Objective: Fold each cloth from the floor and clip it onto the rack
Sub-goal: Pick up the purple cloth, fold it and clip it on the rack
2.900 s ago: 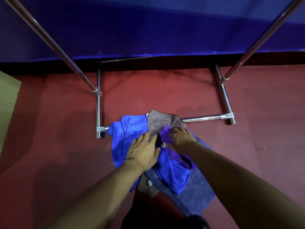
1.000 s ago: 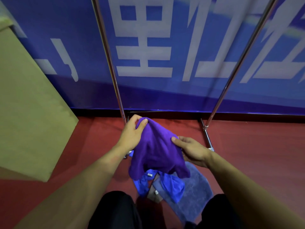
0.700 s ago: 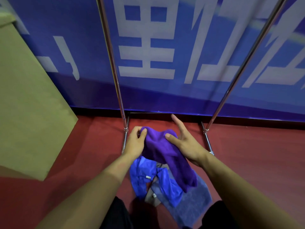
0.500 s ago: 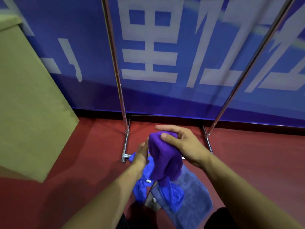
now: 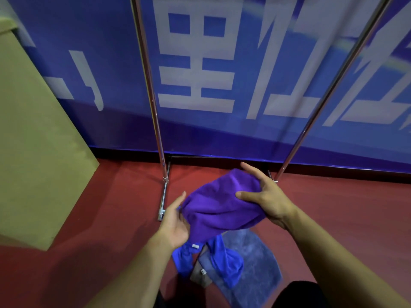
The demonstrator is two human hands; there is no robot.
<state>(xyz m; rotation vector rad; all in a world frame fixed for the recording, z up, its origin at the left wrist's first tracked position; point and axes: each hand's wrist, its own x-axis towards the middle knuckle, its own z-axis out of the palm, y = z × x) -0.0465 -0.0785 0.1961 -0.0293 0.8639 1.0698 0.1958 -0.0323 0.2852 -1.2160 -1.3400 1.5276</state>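
Observation:
A bunched purple cloth [image 5: 222, 203] hangs in the air above the red floor, between my two hands. My right hand [image 5: 264, 196] grips its right end, thumb on the near side and fingers over the top. My left hand [image 5: 175, 223] is palm up at the cloth's lower left edge, touching it with straight fingers. Below them on the floor lie a bright blue cloth [image 5: 222, 261], a grey-blue cloth [image 5: 255, 263] and a brown-grey cloth [image 5: 200, 277]. The chrome rack [image 5: 153, 103] stands behind, its two uprights rising out of view.
A blue banner [image 5: 222, 63] with large white characters covers the wall behind the rack. A tan cardboard box [image 5: 33, 152] stands at the left. The rack's base bar [image 5: 163, 196] lies on the floor left of my hands. My dark-trousered knees show at the bottom.
The purple cloth was picked out of the floor pile and lifted. Over the last second my right hand took hold of its right end, while my left hand slid down beneath its lower edge.

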